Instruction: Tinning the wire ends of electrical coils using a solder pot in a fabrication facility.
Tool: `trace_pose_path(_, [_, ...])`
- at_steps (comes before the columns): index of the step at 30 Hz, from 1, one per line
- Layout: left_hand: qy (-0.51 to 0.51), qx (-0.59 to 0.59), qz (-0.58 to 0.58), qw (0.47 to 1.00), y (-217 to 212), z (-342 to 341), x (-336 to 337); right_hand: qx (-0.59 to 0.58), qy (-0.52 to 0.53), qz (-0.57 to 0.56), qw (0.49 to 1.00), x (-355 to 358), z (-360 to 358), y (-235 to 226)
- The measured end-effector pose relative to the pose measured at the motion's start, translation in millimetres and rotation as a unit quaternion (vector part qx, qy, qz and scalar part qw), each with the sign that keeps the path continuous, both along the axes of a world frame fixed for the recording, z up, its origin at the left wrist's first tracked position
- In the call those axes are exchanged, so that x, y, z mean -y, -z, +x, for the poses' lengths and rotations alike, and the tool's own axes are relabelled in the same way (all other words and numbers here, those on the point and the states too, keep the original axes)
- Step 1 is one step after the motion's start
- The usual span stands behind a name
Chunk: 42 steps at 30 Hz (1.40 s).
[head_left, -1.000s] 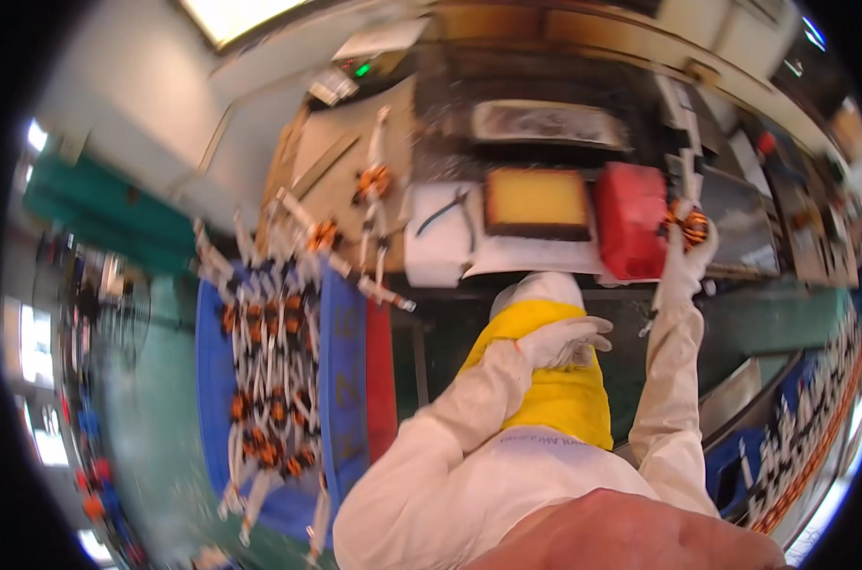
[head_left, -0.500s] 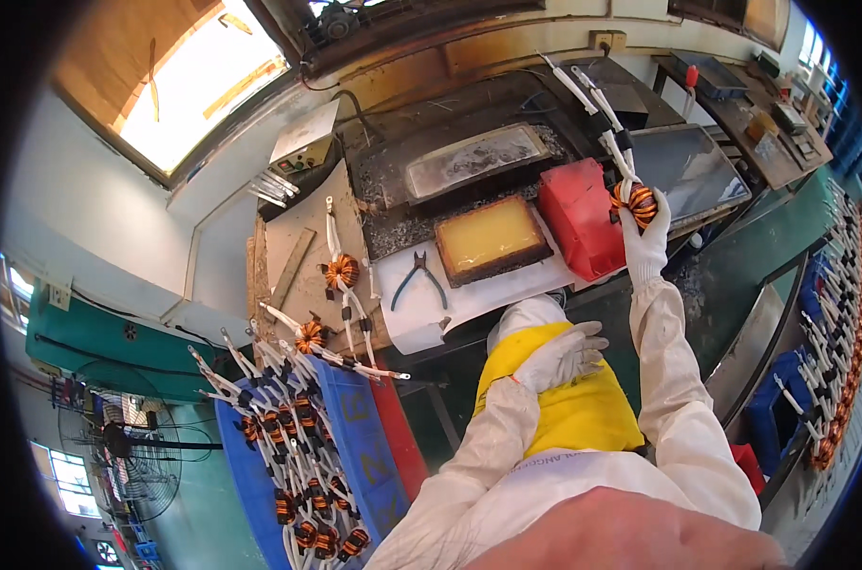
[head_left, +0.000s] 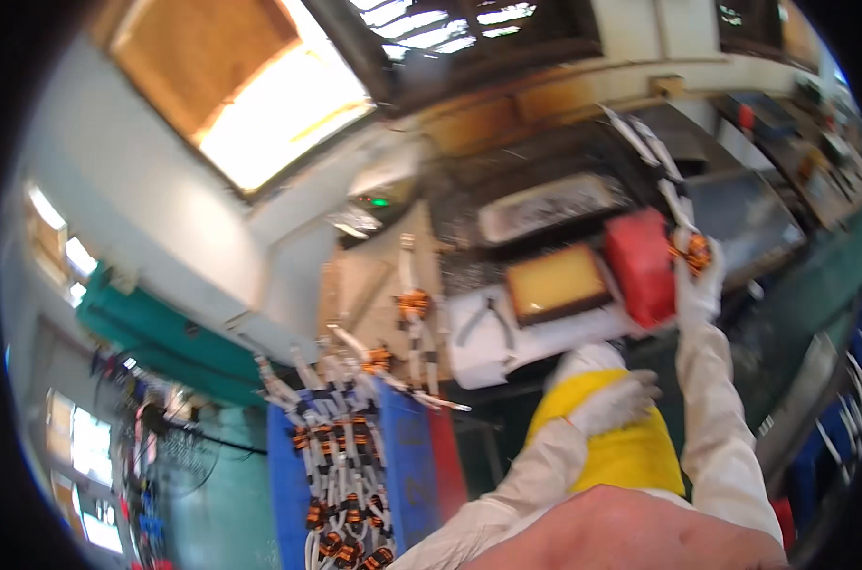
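Observation:
My right hand (head_left: pixel 701 296), in a white glove, grips a copper-wound toroidal coil (head_left: pixel 694 254) beside the red box (head_left: pixel 639 270). From the coil, long white leads (head_left: pixel 651 150) with black bands point up and away over the dark bench. My left hand (head_left: pixel 615 405), also gloved, rests on the yellow cloth (head_left: pixel 630 458) over my lap. Its fingers are stretched out and nothing is in them. Left of the red box lies a dark-rimmed tray (head_left: pixel 571 314) of yellow material. Motion blur softens the whole picture.
Blue-handled pliers (head_left: pixel 500 325) lie on white paper. Two more coils, one upper (head_left: pixel 412 304) and one lower (head_left: pixel 378 359), sit to the left. A blue crate (head_left: pixel 407 465) below is full of leaded coils. Behind the tray is a silvery rectangular trough (head_left: pixel 549 209); a control box (head_left: pixel 385 195) stands farther left.
My view has swung left, so the bench appears farther right and lower. The right hand still grips the coil near the red box, and the left hand still lies on the yellow cloth.

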<state>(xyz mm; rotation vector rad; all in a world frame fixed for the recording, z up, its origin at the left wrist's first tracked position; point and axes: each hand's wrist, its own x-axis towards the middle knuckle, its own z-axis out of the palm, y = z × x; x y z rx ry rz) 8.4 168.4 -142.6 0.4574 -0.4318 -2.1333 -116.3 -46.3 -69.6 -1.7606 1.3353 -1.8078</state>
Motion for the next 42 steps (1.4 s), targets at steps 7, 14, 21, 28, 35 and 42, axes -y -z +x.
trace_pose_path(7, [-0.001, 0.001, -0.016, 1.0, -4, -6, 5, 0.048, -0.016, -0.01, 0.999, 3, -24, 2])
trace_pose_path(14, [0.02, -0.046, 0.0, 0.999, -2, 6, 2, -0.001, 0.005, 0.057, 0.998, -15, 10, -15])
trace_pose_path(21, [-0.029, 0.003, 0.013, 0.999, -9, -4, 2, 0.076, -0.008, 0.011, 0.997, 1, -18, 3])
trace_pose_path(28, [0.001, 0.004, 0.008, 1.0, -17, 0, -2, -0.011, 0.01, 0.047, 0.999, 2, 11, -16])
trace_pose_path(35, [0.014, 0.005, 0.023, 1.0, -18, -6, 10, -0.003, 0.068, 0.041, 0.997, 6, -1, -10])
trace_pose_path(42, [0.022, 0.006, 0.022, 1.0, -12, -3, 3, 0.006, 0.044, -0.021, 0.999, 2, 2, 0])
